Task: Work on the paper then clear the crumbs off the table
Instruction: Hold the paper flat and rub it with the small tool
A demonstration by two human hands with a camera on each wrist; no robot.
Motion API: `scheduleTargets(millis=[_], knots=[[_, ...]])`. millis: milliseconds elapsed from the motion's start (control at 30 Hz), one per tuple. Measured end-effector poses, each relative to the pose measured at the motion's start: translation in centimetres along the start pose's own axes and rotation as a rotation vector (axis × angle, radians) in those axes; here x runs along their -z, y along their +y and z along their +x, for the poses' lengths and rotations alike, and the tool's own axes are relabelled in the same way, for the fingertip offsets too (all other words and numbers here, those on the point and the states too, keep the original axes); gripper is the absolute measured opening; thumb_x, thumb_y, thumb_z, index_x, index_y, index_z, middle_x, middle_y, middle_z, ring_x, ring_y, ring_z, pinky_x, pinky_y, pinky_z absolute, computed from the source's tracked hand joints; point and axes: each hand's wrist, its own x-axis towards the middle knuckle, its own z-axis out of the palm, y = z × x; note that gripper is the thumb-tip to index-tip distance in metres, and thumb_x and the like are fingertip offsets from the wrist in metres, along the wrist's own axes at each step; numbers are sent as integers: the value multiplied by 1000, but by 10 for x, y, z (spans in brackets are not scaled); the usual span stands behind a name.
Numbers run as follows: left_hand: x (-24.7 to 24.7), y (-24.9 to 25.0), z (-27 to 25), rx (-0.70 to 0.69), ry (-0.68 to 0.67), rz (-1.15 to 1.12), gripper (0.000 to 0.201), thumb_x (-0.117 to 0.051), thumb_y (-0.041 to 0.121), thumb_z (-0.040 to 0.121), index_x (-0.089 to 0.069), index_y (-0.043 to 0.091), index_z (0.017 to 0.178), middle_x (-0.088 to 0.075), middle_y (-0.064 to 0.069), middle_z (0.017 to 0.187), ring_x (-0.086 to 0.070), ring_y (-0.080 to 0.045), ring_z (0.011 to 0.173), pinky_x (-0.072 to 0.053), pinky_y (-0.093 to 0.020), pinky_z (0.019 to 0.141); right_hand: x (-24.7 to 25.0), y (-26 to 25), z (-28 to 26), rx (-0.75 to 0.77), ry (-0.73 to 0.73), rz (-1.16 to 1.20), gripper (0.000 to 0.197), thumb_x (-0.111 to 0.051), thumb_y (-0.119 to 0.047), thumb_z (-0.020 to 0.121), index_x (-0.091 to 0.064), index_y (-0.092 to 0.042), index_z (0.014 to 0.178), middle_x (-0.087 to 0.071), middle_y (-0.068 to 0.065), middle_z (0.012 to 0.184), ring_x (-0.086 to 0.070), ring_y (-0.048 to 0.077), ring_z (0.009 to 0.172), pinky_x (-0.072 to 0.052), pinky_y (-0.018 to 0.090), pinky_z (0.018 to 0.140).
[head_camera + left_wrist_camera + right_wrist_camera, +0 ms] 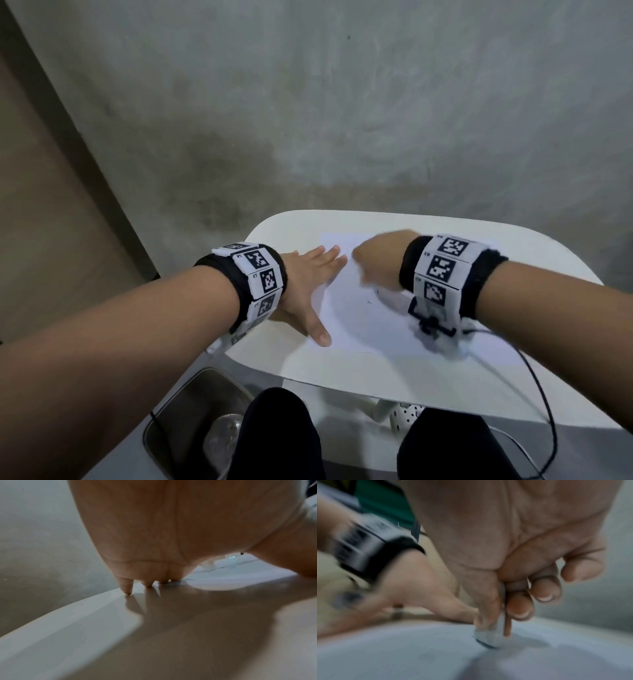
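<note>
Rubbing was the step in hand, I think. Your right hand (pixel 513 574) pinched a small eraser (pixel 489 635) and pressed it on the paper (pixel 363 322). Your left hand (pixel 305 284) lay flat with straight fingers on the left edge of the sheet, which was in the middle of the white table (pixel 294 363). Next you would need to brush the crumbs away, though I could not see any. Behind the table stood a gray wall (pixel 342 102). A metal sink (pixel 191 411) sat low on your left.
</note>
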Motion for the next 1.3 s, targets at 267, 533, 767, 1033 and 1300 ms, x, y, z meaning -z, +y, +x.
scheduleTargets(millis=[267,533,767,1033,1300], knots=[[0,2,-1,5,2,13,140,-72,72,63,27,24,150,33,6,156,25,-14,145,6,-44,120,-13,-10,-6,131,-16,65,22,-47,-20,96,-58,-8,112,-62,5,98,-53,25,89,-34,26,62],[-1,3,-1,23,-4,30,138,-71,72,65,27,22,149,33,4,156,25,-15,145,5,-43,120,-21,-7,-21,235,-48,72,22,-49,-20,93,-55,-15,114,-62,0,107,-50,22,89,-37,29,76],[-2,2,0,36,-4,30,139,-71,73,64,27,24,149,34,6,156,25,-14,145,4,-44,121,-19,4,-24,230,155,-40,5,-50,-21,90,-52,-23,86,-52,-7,82,-47,20,79,-37,27,69],[-1,2,1,43,-20,32,139,-71,73,64,28,24,149,35,6,155,26,-14,145,3,-47,121,-14,10,-26,147,117,-87,13,-47,-15,87,-50,-20,75,-41,-6,65,-43,24,78,-24,21,52],[-1,3,1,42,-18,36,139,-72,72,65,28,25,148,35,7,155,26,-13,145,2,-49,120,-26,30,-41,216,-79,32,15,-54,-11,78,-52,-22,68,-57,-7,71,-47,16,67,-32,23,55]])
